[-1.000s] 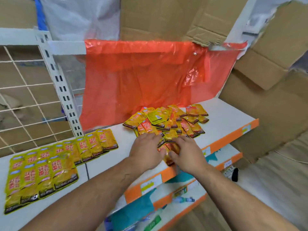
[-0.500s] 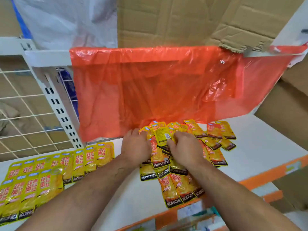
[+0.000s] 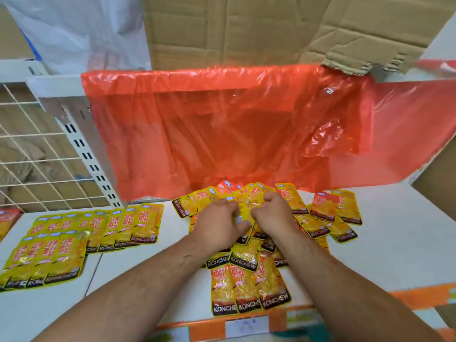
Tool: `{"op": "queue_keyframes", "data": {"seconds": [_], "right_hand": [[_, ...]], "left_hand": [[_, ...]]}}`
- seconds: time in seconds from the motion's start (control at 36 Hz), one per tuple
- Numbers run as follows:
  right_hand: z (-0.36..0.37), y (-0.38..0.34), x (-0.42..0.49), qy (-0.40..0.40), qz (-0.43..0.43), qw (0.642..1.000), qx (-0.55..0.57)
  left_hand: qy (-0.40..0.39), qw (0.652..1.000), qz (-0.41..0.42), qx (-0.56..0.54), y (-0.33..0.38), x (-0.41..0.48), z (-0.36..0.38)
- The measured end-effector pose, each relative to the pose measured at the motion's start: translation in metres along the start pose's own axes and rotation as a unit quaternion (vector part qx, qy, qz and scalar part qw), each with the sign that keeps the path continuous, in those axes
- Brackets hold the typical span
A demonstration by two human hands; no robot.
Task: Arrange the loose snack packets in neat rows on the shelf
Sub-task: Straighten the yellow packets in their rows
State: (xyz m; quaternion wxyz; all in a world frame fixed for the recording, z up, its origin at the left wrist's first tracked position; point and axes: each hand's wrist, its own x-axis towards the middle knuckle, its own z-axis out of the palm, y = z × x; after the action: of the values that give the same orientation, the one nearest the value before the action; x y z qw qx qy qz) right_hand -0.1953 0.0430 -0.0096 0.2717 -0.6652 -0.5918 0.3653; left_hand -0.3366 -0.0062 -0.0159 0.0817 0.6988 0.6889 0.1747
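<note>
A loose heap of yellow KONCHEW snack packets point(image 3: 246, 282) lies in the middle of the white shelf point(image 3: 399, 243), some fanned toward the front edge. My left hand point(image 3: 219, 224) and my right hand point(image 3: 274, 213) sit side by side on top of the heap, fingers curled, both gripping the same packet point(image 3: 243, 213) between them. On the left, two tidy overlapping rows of packets point(image 3: 81, 235) lie flat. A few more loose packets point(image 3: 335, 211) lie to the right of my hands.
An orange plastic sheet point(image 3: 234, 129) hangs behind the heap. Cardboard point(image 3: 246, 28) stands above it. A white wire grid and slotted upright point(image 3: 81, 154) close off the left. The shelf's orange front strip point(image 3: 419, 296) marks its edge.
The view has closed in on the shelf. My hands moved from the heap's near edge up to its middle and now grip a packet together.
</note>
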Motion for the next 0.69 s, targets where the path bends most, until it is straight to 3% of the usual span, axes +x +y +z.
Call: {"op": "queue_keyframes", "data": {"seconds": [0.33,0.44,0.53,0.61,0.69], "right_hand": [[-0.018,0.011,-0.016,-0.045,0.009,0.998,0.033],[-0.024,0.013,-0.021,-0.080,0.008,0.995,0.061],[-0.023,0.015,-0.026,-0.061,-0.027,0.996,0.065],[-0.019,0.021,-0.025,-0.018,-0.056,0.996,0.072],[-0.018,0.021,-0.031,-0.046,-0.062,0.991,0.110]], "left_hand": [[-0.029,0.991,-0.082,-0.100,0.027,-0.018,-0.003],[-0.038,0.963,-0.133,-0.233,0.031,-0.022,-0.006],[-0.008,0.934,-0.172,-0.312,0.030,-0.027,-0.006],[0.024,0.918,-0.205,-0.338,0.021,-0.035,-0.006],[0.033,0.902,-0.238,-0.359,0.010,-0.046,-0.007]]}}
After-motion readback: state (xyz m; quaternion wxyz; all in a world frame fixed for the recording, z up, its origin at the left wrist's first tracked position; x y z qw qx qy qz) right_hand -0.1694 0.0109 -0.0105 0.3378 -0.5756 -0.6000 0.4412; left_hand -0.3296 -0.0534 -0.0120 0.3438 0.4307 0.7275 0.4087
